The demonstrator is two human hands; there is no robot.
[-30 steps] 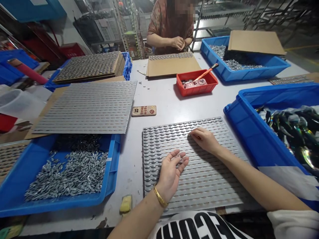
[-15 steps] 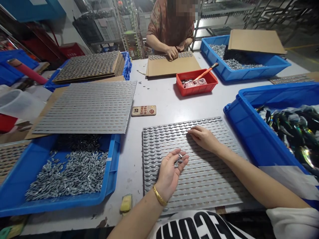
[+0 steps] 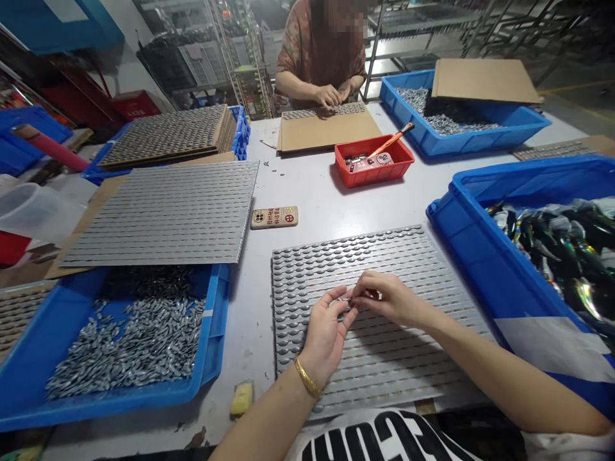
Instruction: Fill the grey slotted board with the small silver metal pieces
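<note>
Metal pieces between left hand and right hand (above dimpled sheet).

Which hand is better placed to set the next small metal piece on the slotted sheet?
The right hand, probably: its fingertips seem to pinch a small metal piece over the slotted sheet, while the left hand lies palm up.

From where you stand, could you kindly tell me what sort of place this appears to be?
It is probably a factory workshop for small parts, worked by hand. A blue plastic crate holds loose silver metal pieces, a grey sheet carries similar pieces in tidy rows, and a co-worker works by hand at the long table.
</note>
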